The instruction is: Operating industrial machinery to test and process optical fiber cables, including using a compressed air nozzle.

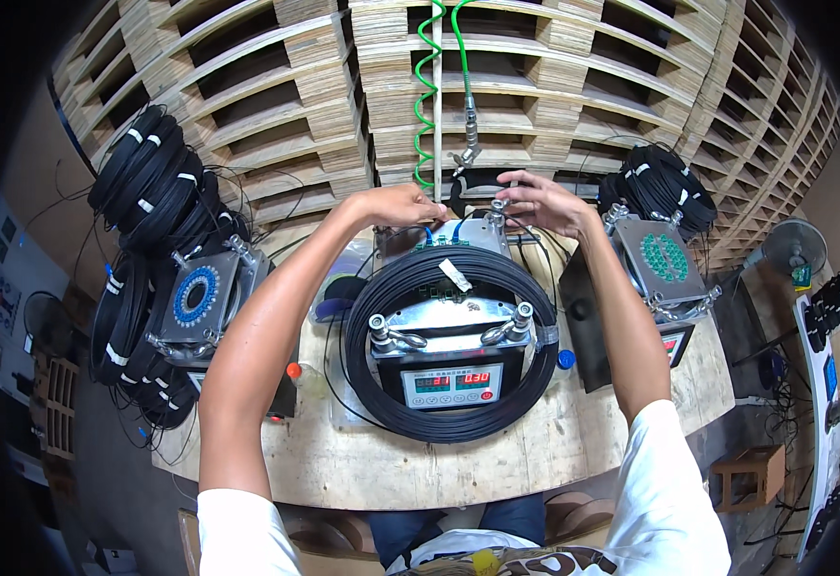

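In front of me a black polishing-type machine (453, 384) with a lit red display carries a metal plate with clamp knobs. A large coil of black cable (449, 427) hangs around it, tied with a white tag. Beyond the coil, my left hand (396, 205) is closed in a pinch at the far side of the metal plate (482, 233); what is between its fingertips is too small to make out. My right hand (546, 206) is raised by the far right clamp knob (496, 205), its fingers apart and no object visible in them. Blue and green connector ends show near the plate.
Similar machines stand left, with a ring of blue connectors (196, 295), and right, with green connectors (664, 257). Cable coils (151, 182) pile at the left, more (664, 192) at the right. A green air hose (461, 48) hangs ahead. A red-capped bottle (307, 378) and blue cap (565, 359) lie near.
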Tool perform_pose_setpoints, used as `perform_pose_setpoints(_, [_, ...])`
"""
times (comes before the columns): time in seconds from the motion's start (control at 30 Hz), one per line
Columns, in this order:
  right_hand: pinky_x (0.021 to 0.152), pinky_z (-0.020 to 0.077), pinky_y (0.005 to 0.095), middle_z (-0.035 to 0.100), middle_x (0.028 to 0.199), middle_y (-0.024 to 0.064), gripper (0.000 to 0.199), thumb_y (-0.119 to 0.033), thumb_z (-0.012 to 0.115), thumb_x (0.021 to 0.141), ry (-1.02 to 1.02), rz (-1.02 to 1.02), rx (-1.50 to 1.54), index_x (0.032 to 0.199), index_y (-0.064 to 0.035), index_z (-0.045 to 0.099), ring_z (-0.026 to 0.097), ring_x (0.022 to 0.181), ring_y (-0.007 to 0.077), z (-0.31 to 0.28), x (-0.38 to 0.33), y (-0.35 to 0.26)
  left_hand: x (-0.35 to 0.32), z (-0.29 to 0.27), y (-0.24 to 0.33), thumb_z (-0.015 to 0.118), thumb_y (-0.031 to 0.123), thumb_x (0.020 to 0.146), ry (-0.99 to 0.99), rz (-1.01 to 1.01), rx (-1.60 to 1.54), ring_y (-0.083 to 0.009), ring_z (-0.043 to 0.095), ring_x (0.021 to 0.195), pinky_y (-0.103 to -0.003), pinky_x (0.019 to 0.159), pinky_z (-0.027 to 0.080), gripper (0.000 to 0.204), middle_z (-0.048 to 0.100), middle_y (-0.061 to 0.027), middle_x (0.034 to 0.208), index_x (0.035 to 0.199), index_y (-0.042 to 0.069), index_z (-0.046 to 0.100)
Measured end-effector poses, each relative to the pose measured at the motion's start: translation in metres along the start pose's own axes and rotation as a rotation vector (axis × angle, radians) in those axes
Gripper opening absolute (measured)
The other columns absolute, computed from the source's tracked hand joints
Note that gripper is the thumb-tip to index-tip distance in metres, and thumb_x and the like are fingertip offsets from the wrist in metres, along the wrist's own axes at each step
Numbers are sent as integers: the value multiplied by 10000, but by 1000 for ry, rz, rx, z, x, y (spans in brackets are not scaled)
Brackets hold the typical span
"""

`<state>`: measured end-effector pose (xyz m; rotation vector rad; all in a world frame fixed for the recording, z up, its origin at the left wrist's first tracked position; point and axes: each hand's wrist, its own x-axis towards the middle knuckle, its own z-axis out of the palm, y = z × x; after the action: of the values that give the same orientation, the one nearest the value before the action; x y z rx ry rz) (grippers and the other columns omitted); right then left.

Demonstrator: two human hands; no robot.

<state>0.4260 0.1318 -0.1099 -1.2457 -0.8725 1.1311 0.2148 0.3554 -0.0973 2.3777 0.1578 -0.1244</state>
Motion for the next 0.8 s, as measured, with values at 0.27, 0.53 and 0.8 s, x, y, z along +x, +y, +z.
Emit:
perform_pose_setpoints(0.27, [478, 257, 233, 464, 652, -50, 452, -448, 581, 981, -22, 276, -363, 1244, -80, 585, 347, 518, 57, -8, 15, -5, -3, -7, 17, 457, 485, 1017, -153, -78, 65, -249, 585, 1198, -347, 1047, 408, 511, 659, -167, 1249, 1258, 85, 665])
perform_pose_setpoints(0.53, [547, 309, 199, 430, 765, -57, 364, -230, 607, 980, -155, -13, -123, 1288, -49, 538, 358, 628, 54, -19, 17, 18, -10, -6, 38, 470, 403, 1026, -99, -51, 51, -207, 620, 1133, -309, 1014, 440, 469, 683, -135, 1213, 1218, 29, 676])
perform_pose_setpoints(0.8, [484, 281, 206, 475, 763, -46, 570, -350, 604, 977, -106, -52, -259, 1455, -107, 408, 367, 588, 47, -6, 2, 22, -13, -18, 33, 286, 721, 958, -198, -78, 80, -310, 445, 1349, -414, 1116, 326, 805, 527, -179, 1420, 1300, 81, 636])
